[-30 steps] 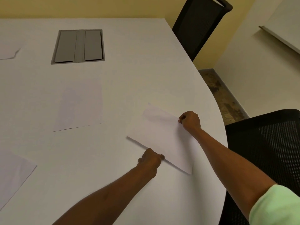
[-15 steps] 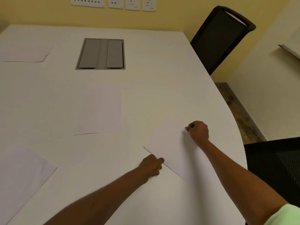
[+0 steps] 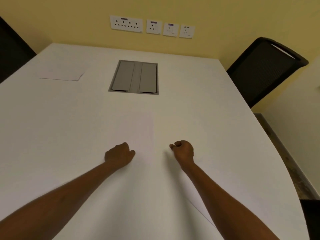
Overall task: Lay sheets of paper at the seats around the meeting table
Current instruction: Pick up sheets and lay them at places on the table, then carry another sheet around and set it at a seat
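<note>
Hands hovering over a partly papered meeting table

At ten o'clock, a thin white sheet of paper lies flat near the far left edge of the broad white meeting table, close to a dark chair back. Nearer centre, the left hand is loosely curled and grips nothing. Just beyond it at twelve o'clock, a faint white sheet lies flat, below the grey twin-flap cable hatch. The right hand is likewise curled and empty, touching no paper. At five o'clock, a thin edge line suggests another sheet lying by the near right rim. At two o'clock, the black mesh office chair has no paper before it, so that seat probably remains; I judge the task past halfway.
</note>
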Available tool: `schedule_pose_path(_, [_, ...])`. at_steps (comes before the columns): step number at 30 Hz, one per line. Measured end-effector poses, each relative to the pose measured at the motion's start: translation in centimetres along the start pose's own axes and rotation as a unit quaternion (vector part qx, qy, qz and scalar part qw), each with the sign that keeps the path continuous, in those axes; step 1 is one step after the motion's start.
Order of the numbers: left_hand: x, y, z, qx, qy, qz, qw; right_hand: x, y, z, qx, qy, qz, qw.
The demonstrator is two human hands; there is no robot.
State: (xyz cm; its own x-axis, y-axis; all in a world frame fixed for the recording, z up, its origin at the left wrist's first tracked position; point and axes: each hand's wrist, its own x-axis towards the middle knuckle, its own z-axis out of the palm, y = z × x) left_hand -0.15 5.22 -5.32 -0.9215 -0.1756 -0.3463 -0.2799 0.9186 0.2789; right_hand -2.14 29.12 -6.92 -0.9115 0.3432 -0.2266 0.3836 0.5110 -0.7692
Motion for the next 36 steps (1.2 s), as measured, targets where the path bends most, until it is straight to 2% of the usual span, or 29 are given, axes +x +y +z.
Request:
schedule_pose_path(3, [2.5, -3.1, -1.1, 0.046, 0.047, -0.038, 0.997, 0.5, -1.3, 2.9, 0.002, -0.026, 0.004, 1.0])
schedule_pose_path(6, [4.4, -4.7, -1.5, 0.022, 0.062, -0.075, 0.995, 0.6, -2.7, 4.9, 0.002, -0.043, 0.009, 0.999])
schedule_pose_path(9, [5.8, -5.4, -1.4, -0.042, 0.039, -0.126, 0.99, 1.1, -3.6, 6.7, -0.008, -0.048, -0.007, 0.999])
schedule_pose_path(13, [7.0, -6.0, -1.1, -0.161, 0.033, -0.188, 0.968, 1.9, -4.7, 8.2, -0.002, -0.057, 0.017, 0.998])
schedule_pose_path(18, [8.4, -6.0, -1.0, -0.309, 0.022, -0.233, 0.922, 2.7, -5.5, 9.7, -0.011, -0.028, 0.043, 0.999])
schedule_pose_path(20, [8.8, -6.2, -1.0, -0.335, 0.018, -0.237, 0.912, 3.0, -5.4, 10.3, -0.014, -0.024, 0.059, 0.998])
schedule_pose_path(28, [8.1, -6.0, -1.5, -0.298, 0.021, -0.219, 0.929, 2.3, -5.1, 10.3, 0.049, -0.01, 0.077, 0.996])
schedule_pose_path(36, [3.0, -4.5, -4.9, -0.359, 0.049, -0.169, 0.917, -1.3, -7.7, 4.2, 0.088, 0.033, 0.062, 0.994])
